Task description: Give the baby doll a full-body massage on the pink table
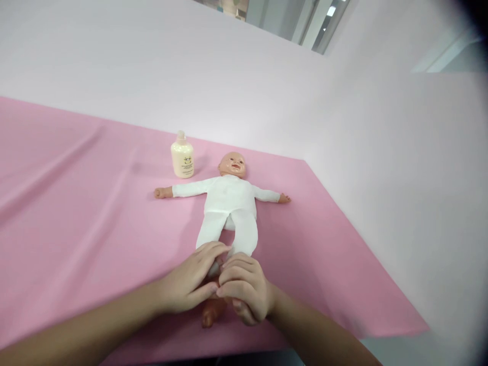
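A baby doll (230, 203) in white clothes lies face up on the pink-covered bench (76, 203), arms spread wide, feet toward the person. The left hand (190, 282) and the right hand (246, 292) meet at the doll's lower legs — both curled closed around them, fingers touching each other, one bare foot showing just below. A cream bottle (182, 157) stands upright near the doll's head, beside its outstretched arm.
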The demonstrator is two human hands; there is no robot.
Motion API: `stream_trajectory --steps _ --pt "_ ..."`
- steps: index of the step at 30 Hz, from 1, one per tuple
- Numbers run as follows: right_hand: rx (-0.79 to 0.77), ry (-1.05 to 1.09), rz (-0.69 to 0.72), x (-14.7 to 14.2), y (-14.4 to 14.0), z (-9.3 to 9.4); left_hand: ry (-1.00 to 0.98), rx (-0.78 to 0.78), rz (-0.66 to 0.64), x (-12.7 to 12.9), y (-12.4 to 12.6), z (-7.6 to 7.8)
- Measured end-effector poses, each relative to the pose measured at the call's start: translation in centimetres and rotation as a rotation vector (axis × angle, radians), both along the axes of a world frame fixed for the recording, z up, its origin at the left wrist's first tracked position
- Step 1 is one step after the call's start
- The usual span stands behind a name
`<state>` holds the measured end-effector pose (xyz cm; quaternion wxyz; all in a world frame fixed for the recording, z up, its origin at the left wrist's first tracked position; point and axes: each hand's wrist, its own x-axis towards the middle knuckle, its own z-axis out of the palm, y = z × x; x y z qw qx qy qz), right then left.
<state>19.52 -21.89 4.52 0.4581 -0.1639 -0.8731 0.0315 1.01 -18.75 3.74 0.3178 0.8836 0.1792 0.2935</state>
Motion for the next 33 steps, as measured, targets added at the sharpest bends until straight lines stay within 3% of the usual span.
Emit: stream_trajectory --steps 11,23,29,33 --pt "0.04 0.134 0.021 -0.5 0.2 0.8 0.051 0.076 -0.099 0.0 0.0 0.4" --pt "0.151 0.1 -0.085 -0.3 0.5 1.1 0.009 0.076 -0.086 -0.1 -0.2 0.5" --pt "0.065 0.028 -0.203 1.0 1.9 1.3 -0.037 0.055 -0.09 0.0 -0.1 0.4" --pt "-0.002 -0.013 -0.132 1.1 2.1 1.0 0.014 0.108 -0.034 0.0 0.2 0.4"
